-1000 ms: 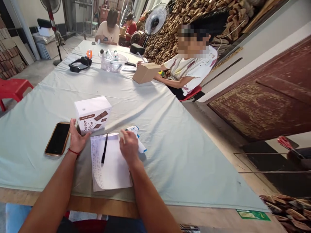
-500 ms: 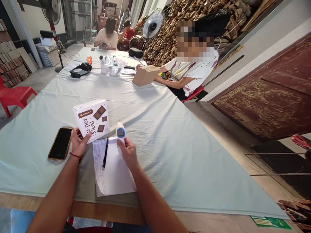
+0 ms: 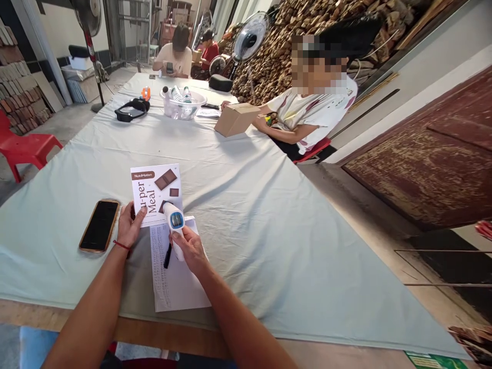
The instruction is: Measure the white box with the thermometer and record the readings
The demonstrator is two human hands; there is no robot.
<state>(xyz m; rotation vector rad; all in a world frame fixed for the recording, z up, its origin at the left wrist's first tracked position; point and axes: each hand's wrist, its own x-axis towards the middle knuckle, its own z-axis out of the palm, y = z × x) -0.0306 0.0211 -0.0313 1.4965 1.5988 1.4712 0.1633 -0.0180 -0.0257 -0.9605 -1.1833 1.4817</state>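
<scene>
Above the papers (image 3: 180, 289), my right grip (image 3: 191, 249) is wrapped around a white handheld device (image 3: 176, 220), its nose overlapping the lower corner of the white box (image 3: 156, 192); I can't tell whether they touch. My left grip (image 3: 129, 229) clasps that box by its lower left edge. I judge the step as aiming device at box; the next move calls for steadiness. Beyond, a pen (image 3: 167, 258) and phone (image 3: 99, 225) lie nearby on the surface (image 3: 288, 246).
</scene>
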